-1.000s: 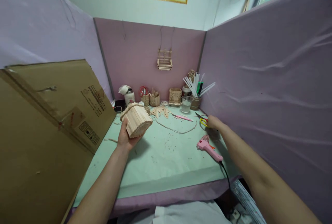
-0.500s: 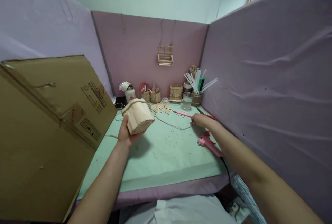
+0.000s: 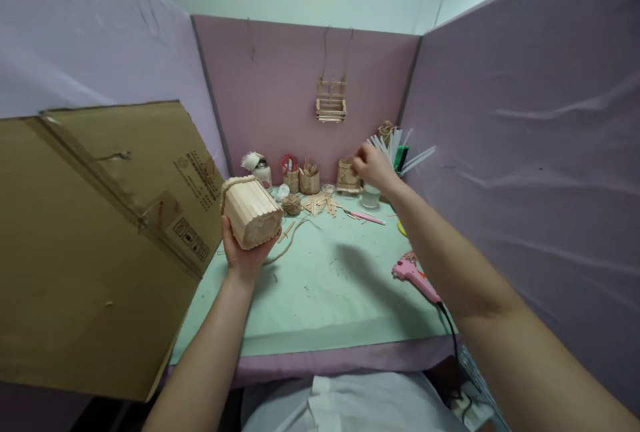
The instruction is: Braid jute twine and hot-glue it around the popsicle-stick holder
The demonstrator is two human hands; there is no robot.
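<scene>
In my left hand (image 3: 243, 255) is a pot of wooden craft sticks (image 3: 255, 213), tilted with its scalloped base towards me and a rope band around its far rim. The fingers wrap it from below. My right hand (image 3: 375, 167) is raised above the back right of the table, in front of a clear cup (image 3: 371, 197). Its fingers are pinched together; whatever they hold is too fine to see. Below the pot a loose cord (image 3: 287, 250) curves over the green cloth, near a ball of twine (image 3: 291, 204).
A pink glue gun (image 3: 416, 280) lies at the right with its cable over the edge. Loose sticks (image 3: 320, 204) and a pink pen-like tool (image 3: 367, 217) lie further back. Containers line the rear panel. A cardboard box (image 3: 115, 252) stands at the left.
My right hand has risen from the table on the right, where it held twine, up and back. The pot has turned in my left hand and shifted slightly. The view has moved a little.
</scene>
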